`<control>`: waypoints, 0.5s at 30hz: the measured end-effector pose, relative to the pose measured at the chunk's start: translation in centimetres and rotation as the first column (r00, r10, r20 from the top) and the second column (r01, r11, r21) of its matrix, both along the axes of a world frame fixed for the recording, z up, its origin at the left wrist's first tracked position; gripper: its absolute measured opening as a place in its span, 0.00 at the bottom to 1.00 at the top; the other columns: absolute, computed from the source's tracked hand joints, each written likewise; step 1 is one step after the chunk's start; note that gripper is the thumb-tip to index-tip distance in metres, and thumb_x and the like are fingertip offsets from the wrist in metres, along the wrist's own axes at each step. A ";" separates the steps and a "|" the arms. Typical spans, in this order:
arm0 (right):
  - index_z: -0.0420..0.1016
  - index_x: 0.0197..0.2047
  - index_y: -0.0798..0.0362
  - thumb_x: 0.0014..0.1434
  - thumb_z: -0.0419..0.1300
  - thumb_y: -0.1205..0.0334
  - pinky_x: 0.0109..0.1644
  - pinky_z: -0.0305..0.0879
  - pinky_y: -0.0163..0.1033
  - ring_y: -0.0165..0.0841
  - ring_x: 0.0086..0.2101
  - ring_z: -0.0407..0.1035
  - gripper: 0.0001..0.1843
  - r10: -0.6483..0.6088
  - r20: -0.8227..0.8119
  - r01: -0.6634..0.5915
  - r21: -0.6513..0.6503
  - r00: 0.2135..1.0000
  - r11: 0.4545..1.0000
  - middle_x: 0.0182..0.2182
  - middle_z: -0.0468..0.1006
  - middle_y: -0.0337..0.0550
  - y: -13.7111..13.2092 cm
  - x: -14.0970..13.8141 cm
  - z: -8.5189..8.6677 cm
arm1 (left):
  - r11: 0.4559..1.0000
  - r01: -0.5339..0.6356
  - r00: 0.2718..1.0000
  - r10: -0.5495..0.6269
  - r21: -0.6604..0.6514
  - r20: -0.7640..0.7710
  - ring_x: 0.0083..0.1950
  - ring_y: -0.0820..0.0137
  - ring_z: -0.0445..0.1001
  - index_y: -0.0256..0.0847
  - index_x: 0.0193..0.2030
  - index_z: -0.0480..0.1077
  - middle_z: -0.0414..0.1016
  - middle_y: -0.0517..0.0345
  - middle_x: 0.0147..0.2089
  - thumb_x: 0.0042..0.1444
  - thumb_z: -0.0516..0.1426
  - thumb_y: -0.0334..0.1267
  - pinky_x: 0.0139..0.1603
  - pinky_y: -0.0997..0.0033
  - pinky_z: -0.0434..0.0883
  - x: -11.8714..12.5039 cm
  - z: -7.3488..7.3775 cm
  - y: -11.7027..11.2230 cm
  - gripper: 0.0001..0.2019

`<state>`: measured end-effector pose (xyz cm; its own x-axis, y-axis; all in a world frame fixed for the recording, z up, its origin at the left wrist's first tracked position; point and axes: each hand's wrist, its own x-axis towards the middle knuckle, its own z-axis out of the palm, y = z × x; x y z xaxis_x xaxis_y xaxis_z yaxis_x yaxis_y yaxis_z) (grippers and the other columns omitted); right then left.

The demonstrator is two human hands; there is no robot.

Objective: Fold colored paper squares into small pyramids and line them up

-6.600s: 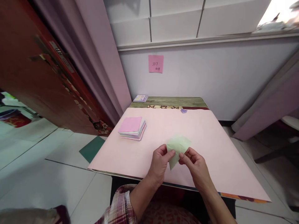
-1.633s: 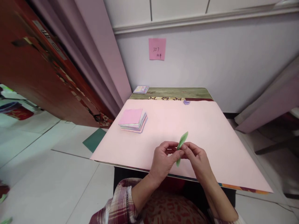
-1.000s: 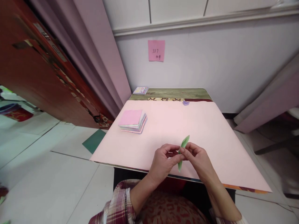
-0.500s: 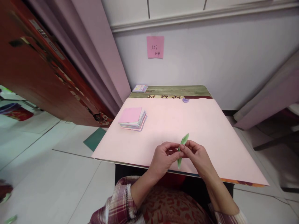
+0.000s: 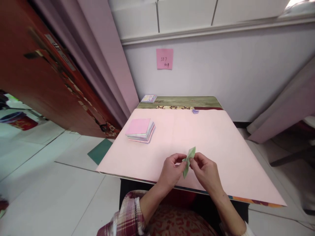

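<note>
Pinching folded green paper [image 5: 188, 160] in left hand [image 5: 171, 170] and right hand [image 5: 206, 170] above the worktop [image 5: 204, 102] | tugging too hard might rip it | a slack pinch might spoil its folds | paper stack [image 5: 139, 130], farther left, might slide if bumped

Left hand [image 5: 171, 172] and right hand [image 5: 206, 172] close together, thumbs [image 5: 182, 166] and fingers [image 5: 180, 156] pinched, forearms [image 5: 153, 201] angled inward

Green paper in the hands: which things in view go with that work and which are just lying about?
Seemingly in use:
green paper, pinched between left hand and right hand
stack of square paper, probably its supply
pink sheet beneath

Apparently just lying about:
small purple piece, far edge
printed pack, far left corner
dark green sheet, floor
</note>
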<state>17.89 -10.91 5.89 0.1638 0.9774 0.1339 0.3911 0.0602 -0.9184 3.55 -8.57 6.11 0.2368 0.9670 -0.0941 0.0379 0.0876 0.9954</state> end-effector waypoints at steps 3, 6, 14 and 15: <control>0.73 0.32 0.52 0.60 0.56 0.58 0.29 0.63 0.32 0.28 0.24 0.68 0.08 -0.042 0.223 0.004 0.170 0.974 0.985 0.25 0.75 0.37 0.2 -0.8 -0.1 | 0.994 -0.040 0.996 0.048 0.105 -0.081 0.40 0.66 0.76 0.38 0.45 0.74 0.79 0.50 0.42 0.55 0.57 0.37 0.38 0.70 0.72 0.3 -0.3 0.3 0.11; 0.73 0.35 0.52 0.61 0.55 0.60 0.30 0.63 0.32 0.29 0.26 0.70 0.07 -0.084 0.308 -0.008 0.288 0.948 0.958 0.29 0.76 0.39 0.3 -1.4 -0.4 | 0.985 -0.067 0.992 0.083 0.160 -0.092 0.39 0.67 0.76 0.41 0.53 0.68 0.78 0.51 0.44 0.56 0.56 0.36 0.35 0.72 0.72 0.5 -0.2 0.4 0.17; 0.71 0.34 0.52 0.59 0.55 0.65 0.30 0.62 0.31 0.28 0.27 0.70 0.04 -0.307 0.437 0.050 0.507 0.846 0.860 0.26 0.75 0.38 -0.1 -1.6 -0.9 | 0.925 -0.247 0.957 0.279 0.288 -0.075 0.35 0.71 0.75 0.40 0.50 0.67 0.76 0.57 0.36 0.53 0.59 0.33 0.36 0.72 0.74 0.5 -0.2 0.7 0.17; 0.71 0.33 0.53 0.59 0.55 0.66 0.30 0.62 0.32 0.28 0.26 0.70 0.04 -0.330 0.441 0.066 0.515 0.835 0.855 0.26 0.75 0.38 -0.2 -1.6 -0.9 | 0.898 -0.246 0.948 0.302 0.365 -0.103 0.35 0.71 0.75 0.40 0.50 0.68 0.75 0.58 0.35 0.54 0.58 0.32 0.36 0.72 0.74 0.4 -0.3 0.7 0.16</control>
